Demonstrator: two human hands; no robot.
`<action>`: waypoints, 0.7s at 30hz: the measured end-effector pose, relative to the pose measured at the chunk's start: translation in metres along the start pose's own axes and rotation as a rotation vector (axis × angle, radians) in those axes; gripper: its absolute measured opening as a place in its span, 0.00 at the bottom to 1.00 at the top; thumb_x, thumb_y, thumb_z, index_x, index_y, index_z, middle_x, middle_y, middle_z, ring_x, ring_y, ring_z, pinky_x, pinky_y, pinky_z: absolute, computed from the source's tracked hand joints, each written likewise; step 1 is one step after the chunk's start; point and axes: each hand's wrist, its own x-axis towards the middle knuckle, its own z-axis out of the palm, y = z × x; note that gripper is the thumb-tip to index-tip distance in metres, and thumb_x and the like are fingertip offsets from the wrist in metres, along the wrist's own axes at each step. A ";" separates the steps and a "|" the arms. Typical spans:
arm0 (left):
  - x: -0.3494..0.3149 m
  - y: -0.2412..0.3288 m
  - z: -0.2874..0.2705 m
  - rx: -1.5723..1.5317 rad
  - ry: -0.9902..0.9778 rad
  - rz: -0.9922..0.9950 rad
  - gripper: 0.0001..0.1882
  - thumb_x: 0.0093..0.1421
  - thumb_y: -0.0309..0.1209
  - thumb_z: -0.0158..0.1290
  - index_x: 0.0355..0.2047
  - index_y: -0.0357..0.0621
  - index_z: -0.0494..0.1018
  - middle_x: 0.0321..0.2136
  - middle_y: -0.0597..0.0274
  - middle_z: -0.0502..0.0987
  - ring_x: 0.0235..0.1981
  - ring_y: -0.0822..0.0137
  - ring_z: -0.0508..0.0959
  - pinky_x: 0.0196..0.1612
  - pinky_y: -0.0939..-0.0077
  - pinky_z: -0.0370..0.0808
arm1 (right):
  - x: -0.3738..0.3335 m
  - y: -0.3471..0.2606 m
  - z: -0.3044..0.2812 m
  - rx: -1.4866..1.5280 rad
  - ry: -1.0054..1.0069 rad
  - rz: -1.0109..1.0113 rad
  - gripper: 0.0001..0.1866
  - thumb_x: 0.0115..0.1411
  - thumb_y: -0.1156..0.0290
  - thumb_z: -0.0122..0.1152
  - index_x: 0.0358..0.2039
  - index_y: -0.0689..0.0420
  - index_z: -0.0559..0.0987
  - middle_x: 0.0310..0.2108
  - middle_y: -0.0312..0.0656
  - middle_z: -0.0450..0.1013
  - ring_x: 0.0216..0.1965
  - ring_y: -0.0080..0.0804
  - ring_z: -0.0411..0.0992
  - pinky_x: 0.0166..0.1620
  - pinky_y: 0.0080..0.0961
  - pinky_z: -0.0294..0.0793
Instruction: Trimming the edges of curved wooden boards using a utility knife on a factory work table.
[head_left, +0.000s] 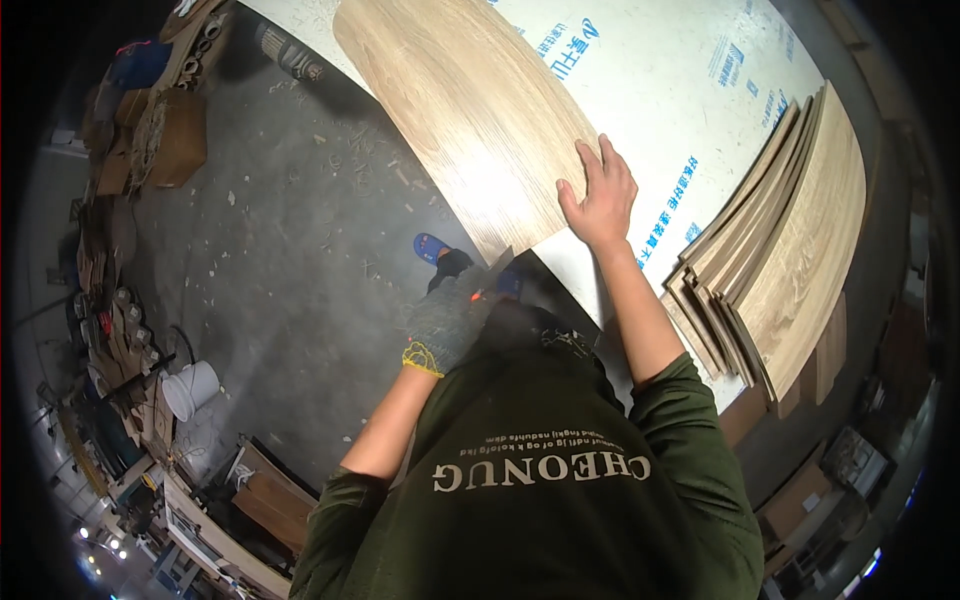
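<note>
On white tabletop (pixel 655 105): board (pixel 480 110) under R grip (pixel 604 200), spread apart; L grip (pixel 437 325) nr board end, can't tell if clamped.

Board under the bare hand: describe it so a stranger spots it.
Find the white, blue-printed tabletop. Along its left edge, jutting over the grey floor, lies a wood-grain board. Unlike the fanned stack of boards at right, it lies apart, the bare right hand on it.
</note>
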 end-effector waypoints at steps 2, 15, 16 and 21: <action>0.001 -0.003 0.007 0.098 -0.037 -0.059 0.24 0.61 0.41 0.51 0.55 0.44 0.67 0.44 0.43 0.74 0.45 0.44 0.74 0.48 0.55 0.71 | 0.000 -0.001 -0.002 0.000 0.003 -0.003 0.33 0.51 0.55 0.61 0.58 0.48 0.69 0.63 0.51 0.57 0.62 0.50 0.56 0.63 0.47 0.51; 0.009 -0.019 0.016 0.183 0.105 -0.028 0.25 0.62 0.44 0.48 0.58 0.49 0.66 0.36 0.43 0.75 0.39 0.44 0.76 0.40 0.53 0.72 | 0.000 0.000 -0.002 -0.023 -0.027 0.024 0.33 0.51 0.54 0.60 0.59 0.47 0.69 0.64 0.49 0.56 0.64 0.47 0.54 0.64 0.45 0.50; 0.010 -0.025 0.018 0.197 0.141 0.002 0.25 0.62 0.44 0.48 0.58 0.49 0.66 0.36 0.43 0.75 0.38 0.44 0.76 0.40 0.53 0.72 | 0.000 -0.001 -0.002 -0.023 -0.027 0.023 0.33 0.51 0.54 0.60 0.59 0.47 0.69 0.64 0.49 0.56 0.64 0.47 0.54 0.64 0.45 0.50; 0.013 -0.024 0.011 0.196 0.188 0.038 0.24 0.62 0.44 0.48 0.56 0.48 0.68 0.35 0.42 0.76 0.38 0.44 0.76 0.40 0.53 0.72 | 0.000 -0.002 -0.001 -0.047 -0.036 0.028 0.34 0.51 0.55 0.60 0.59 0.46 0.68 0.64 0.49 0.55 0.64 0.48 0.54 0.64 0.45 0.49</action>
